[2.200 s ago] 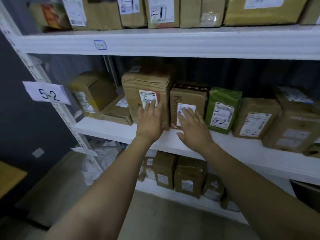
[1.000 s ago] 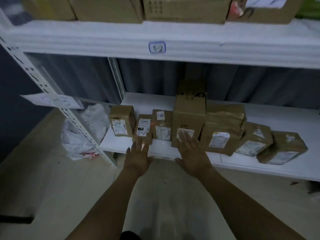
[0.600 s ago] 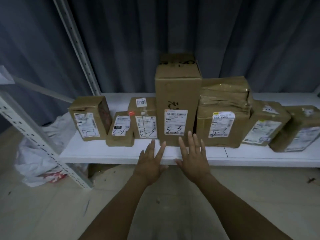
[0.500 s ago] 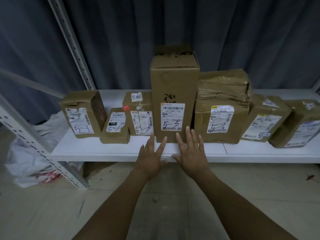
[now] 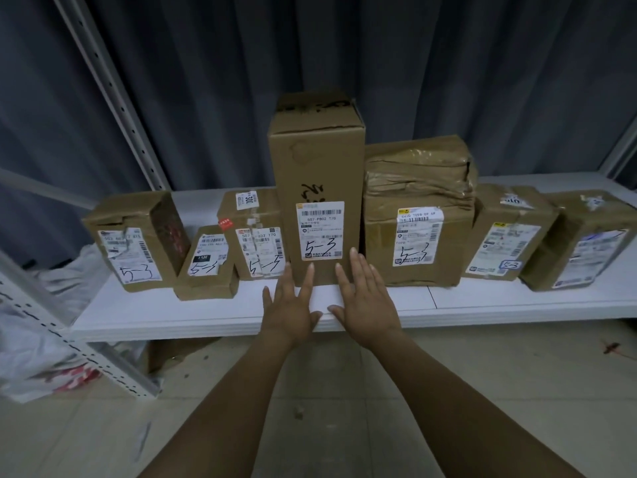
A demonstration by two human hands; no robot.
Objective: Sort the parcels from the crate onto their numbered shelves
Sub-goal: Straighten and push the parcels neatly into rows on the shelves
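Observation:
A low white shelf [image 5: 482, 305] carries a row of several brown cardboard parcels, most marked 5-3 by hand. The tallest parcel [image 5: 319, 174] stands upright in the middle. My left hand [image 5: 291, 305] and my right hand [image 5: 365, 298] are stretched out flat over the shelf's front edge, fingers straight, fingertips at the base of the tall parcel. Neither hand holds anything. A small parcel [image 5: 206, 267] and a labelled one [image 5: 256, 236] stand to the left; a crumpled, taped parcel [image 5: 417, 215] stands to the right. No crate is in view.
A perforated white shelf upright [image 5: 113, 98] rises at the back left, another [image 5: 69, 343] slants at the front left. White plastic bags [image 5: 31, 357] lie on the floor at left. Grey curtain hangs behind. Tiled floor [image 5: 344, 408] spreads below the shelf.
The view dropped from the 5-2 shelf to the bottom 5-3 shelf and came closer. Both hands stayed open and empty, and now reach the foot of the tall parcel.

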